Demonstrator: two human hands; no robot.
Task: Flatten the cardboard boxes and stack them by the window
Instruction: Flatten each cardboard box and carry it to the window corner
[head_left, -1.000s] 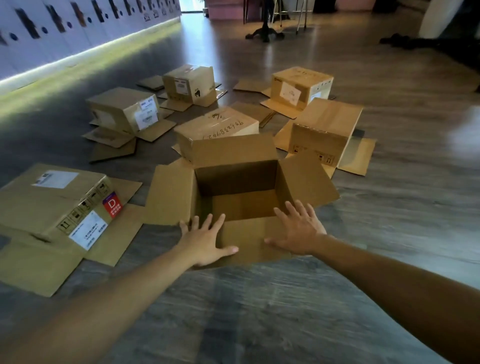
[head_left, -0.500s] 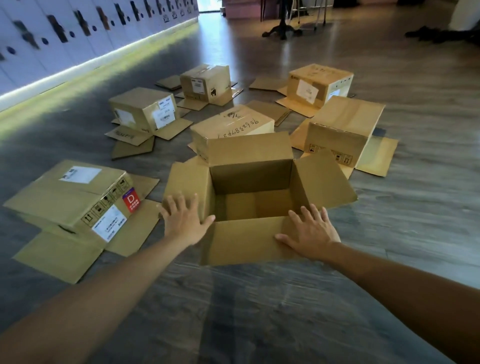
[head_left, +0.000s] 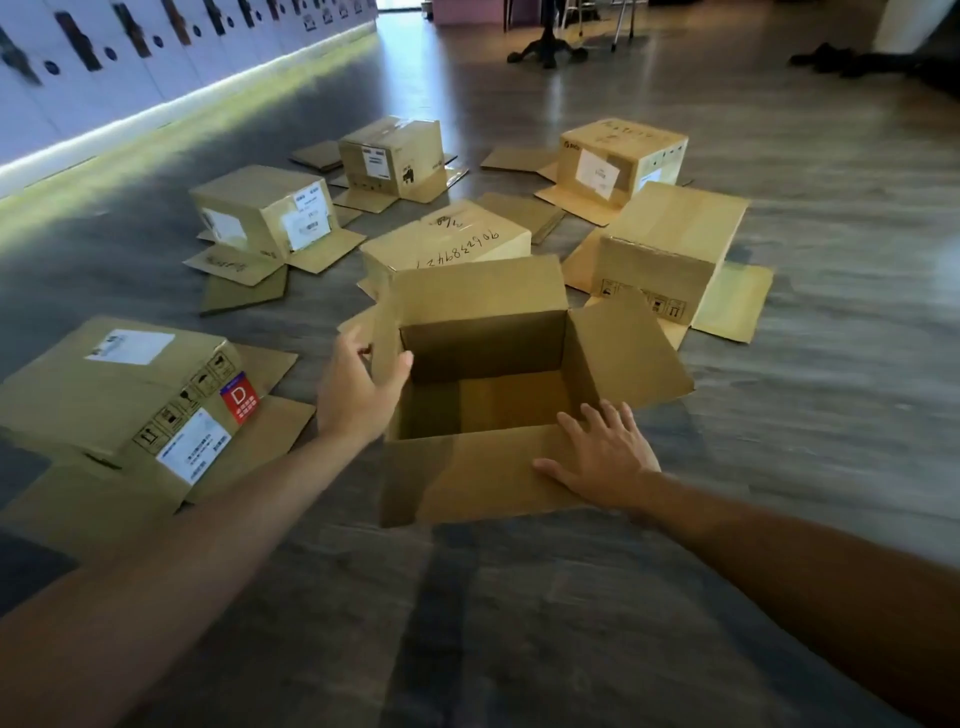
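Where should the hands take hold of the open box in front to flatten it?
Probably grip the open box by its two side walls, from above at opposite corners. Its flaps splay outward, the top is open, so the walls are free; the left hand already holds the left wall.

Grey wood-plank floor (head_left: 779, 364) with glossy reflections; pale locker wall (head_left: 104, 67) along the left with a lit base strip (head_left: 171, 117); dark chair base (head_left: 545, 49) at far end.

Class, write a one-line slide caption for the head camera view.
Left hand grips the open box's left flap; right hand lies flat on its near flap.
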